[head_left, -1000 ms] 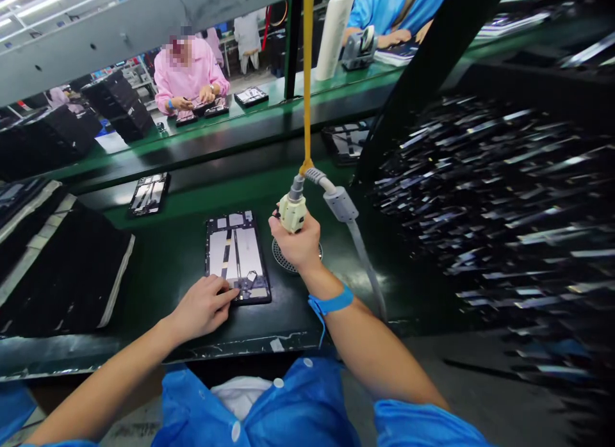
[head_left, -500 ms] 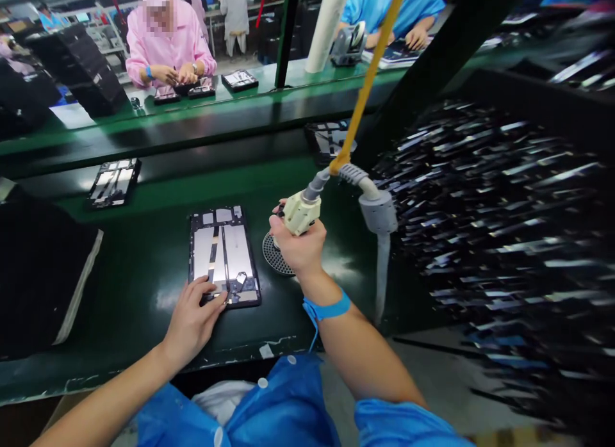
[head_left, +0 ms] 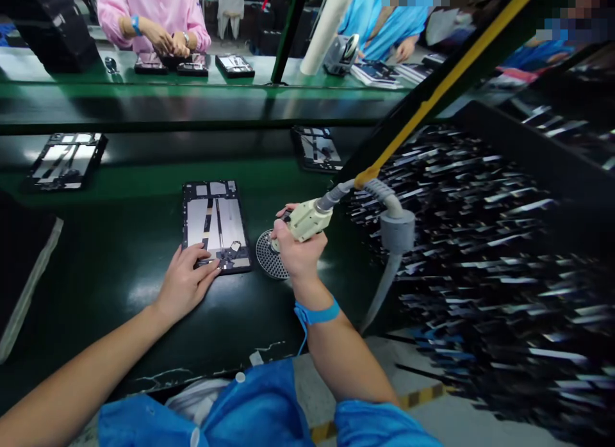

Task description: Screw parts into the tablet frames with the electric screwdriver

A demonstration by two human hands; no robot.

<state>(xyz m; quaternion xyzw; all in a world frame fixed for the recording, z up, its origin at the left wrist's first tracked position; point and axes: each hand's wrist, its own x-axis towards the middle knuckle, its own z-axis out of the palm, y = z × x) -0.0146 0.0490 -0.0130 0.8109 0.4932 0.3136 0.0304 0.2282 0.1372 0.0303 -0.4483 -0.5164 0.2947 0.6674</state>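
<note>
Three opened tablets this side: the front tablet [head_left: 230, 218], a rear-left tablet [head_left: 67, 162], a rear-right tablet [head_left: 318, 149]! One handheld tool [head_left: 310, 220], one perforated disc [head_left: 268, 258]. The left hand [head_left: 185, 284], fingers loosely spread, touches the front tablet's lower-left corner; right of it, the right hand [head_left: 303, 255] grips the tool. Glossy green bench [head_left: 120, 242], and across it, a pink-sleeved co-worker [head_left: 148, 11]!

Three opened tablets [head_left: 230, 219] [head_left: 67, 162] [head_left: 319, 149] lie on the near tabletop [head_left: 120, 242], and three devices [head_left: 151, 64] [head_left: 192, 65] [head_left: 234, 65] on the far tabletop [head_left: 122, 72] by two pink sleeves [head_left: 111, 18]. There is one handheld tool [head_left: 307, 221], one yellow strap [head_left: 432, 95], one grey cable [head_left: 384, 293] with one cylinder [head_left: 398, 232], one perforated disc [head_left: 269, 258], one white roll [head_left: 329, 27] and two blue wristbands [head_left: 321, 314] [head_left: 136, 25].
</note>
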